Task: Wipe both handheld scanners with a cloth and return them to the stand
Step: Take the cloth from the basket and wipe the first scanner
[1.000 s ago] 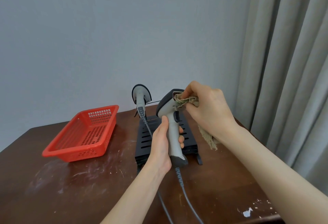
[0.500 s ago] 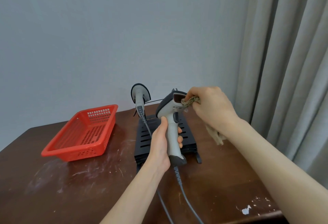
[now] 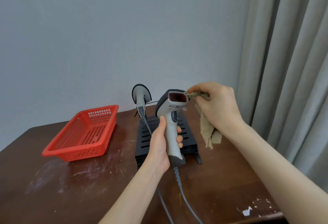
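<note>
My left hand [image 3: 160, 145] grips the handle of a grey and black handheld scanner [image 3: 171, 112], held upright above the black slotted stand [image 3: 147, 136], its red window facing me. My right hand [image 3: 215, 107] pinches a beige cloth [image 3: 207, 131] against the right edge of the scanner's head; the rest of the cloth hangs down below the hand. A second scanner [image 3: 141, 97] sits upright at the back of the stand, its coiled cable running forward.
A red plastic basket [image 3: 71, 145] lies to the left on the dark wooden table [image 3: 71, 188]. Grey curtains [image 3: 287, 64] hang at the right, close to the table's edge. Two grey cables [image 3: 184, 199] trail toward me.
The scanner has turned so its red window faces me. My right hand and the cloth slid from the front of the head to its right edge.
</note>
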`<state>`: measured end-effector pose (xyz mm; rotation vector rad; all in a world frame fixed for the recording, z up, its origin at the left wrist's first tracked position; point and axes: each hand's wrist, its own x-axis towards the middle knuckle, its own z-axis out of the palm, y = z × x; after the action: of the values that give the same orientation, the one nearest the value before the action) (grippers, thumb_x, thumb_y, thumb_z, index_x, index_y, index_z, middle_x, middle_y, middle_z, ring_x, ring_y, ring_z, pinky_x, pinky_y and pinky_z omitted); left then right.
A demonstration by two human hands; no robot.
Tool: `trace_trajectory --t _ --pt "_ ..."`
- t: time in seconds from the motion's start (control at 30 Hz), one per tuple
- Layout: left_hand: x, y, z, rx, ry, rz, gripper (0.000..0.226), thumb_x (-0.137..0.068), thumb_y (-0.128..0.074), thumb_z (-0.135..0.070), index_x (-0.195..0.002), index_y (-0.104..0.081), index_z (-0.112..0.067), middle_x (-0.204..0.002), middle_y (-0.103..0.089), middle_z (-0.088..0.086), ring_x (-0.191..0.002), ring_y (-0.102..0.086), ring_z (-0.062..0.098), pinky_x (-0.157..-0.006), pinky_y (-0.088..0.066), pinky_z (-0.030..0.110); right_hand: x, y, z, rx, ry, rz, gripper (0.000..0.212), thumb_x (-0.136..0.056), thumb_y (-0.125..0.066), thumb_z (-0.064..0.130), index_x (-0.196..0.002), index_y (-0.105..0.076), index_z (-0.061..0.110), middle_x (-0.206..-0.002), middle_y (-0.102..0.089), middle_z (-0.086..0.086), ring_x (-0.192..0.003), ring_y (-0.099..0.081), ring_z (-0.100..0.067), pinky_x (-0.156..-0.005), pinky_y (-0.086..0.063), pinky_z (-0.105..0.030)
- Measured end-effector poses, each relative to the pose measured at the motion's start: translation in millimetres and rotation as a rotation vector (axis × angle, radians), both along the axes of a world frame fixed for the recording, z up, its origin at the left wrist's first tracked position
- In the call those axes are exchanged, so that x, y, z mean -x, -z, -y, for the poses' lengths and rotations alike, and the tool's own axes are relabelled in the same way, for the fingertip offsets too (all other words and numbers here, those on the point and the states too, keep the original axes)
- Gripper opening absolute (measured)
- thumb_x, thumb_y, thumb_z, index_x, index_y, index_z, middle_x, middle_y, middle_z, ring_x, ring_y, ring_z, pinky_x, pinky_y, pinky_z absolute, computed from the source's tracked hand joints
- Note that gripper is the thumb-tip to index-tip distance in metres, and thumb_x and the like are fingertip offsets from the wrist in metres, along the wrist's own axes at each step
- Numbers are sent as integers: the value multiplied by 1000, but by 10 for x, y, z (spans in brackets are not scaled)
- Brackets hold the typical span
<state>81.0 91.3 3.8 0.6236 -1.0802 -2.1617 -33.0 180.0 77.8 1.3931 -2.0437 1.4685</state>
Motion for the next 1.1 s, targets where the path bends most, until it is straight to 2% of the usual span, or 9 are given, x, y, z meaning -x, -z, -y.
trace_trajectory --t 0.1,0.23,0.47,0.63,0.73,0.87,1.0,1.1 --pt "19 -8 -18 12 -13 18 45 -93 -44 -49 -91 -64 -9 -62 -57 3 -41 -44 12 -38 -40 22 -36 38 66 -30 14 -53 19 -83 -60 5 -95 -72 15 -84 -69 0 -81 -62 -17 -74 -50 -30" --pt "24 -15 -35 58 -38 56 43 -94 -46 -47 -88 -63 -8 -62 -56 3 -41 -44 13 -39 -40 22 -54 34 137 -105 75 -95 22 -84 -56 4 -97 -72 11 -91 -66 -7 -84 -60 -26 -74 -49 -38" --pt "51 0 -18 131 -47 61 44 -90 -50 -49 -94 -61 -6 -66 -56 5 -44 -45 15 -40 -41 25 -172 -81 186 -9 54 -61 17 -82 -57 6 -92 -69 14 -80 -67 -3 -78 -60 -22 -69 -50 -36" --pt "16 -27 -23 129 -78 74 44 -92 -49 -47 -95 -60 -4 -63 -56 5 -43 -46 15 -40 -41 23 -59 -44 170 -183 119 -144 24 -85 -51 7 -101 -69 12 -93 -63 -7 -84 -57 -27 -66 -43 -33" --pt "29 -42 -35 128 -72 83 44 -92 -49 -46 -97 -59 -4 -62 -56 5 -42 -47 14 -39 -42 23 -54 -67 164 -209 165 -132 21 -86 -52 9 -101 -66 11 -88 -65 -7 -79 -57 -27 -64 -47 -34" --pt "43 -36 -45 136 -65 89 44 -93 -49 -46 -95 -59 -4 -63 -56 5 -43 -46 15 -39 -42 24 -123 -141 170 -124 81 -91 19 -83 -56 7 -96 -69 11 -77 -68 -6 -75 -60 -26 -66 -51 -37" --pt "41 -41 -35 134 -67 90 44 -92 -49 -47 -91 -58 -4 -62 -56 6 -43 -46 15 -39 -42 24 -154 -145 176 -66 9 -45 19 -82 -58 7 -93 -71 14 -81 -70 -3 -77 -62 -20 -70 -51 -33" --pt "39 -41 -37 135 -72 106 45 -92 -48 -48 -92 -58 -4 -61 -56 5 -42 -47 14 -39 -42 24 -133 -154 172 -111 -6 -47 22 -83 -56 6 -95 -71 14 -87 -70 -4 -84 -62 -21 -75 -52 -35"
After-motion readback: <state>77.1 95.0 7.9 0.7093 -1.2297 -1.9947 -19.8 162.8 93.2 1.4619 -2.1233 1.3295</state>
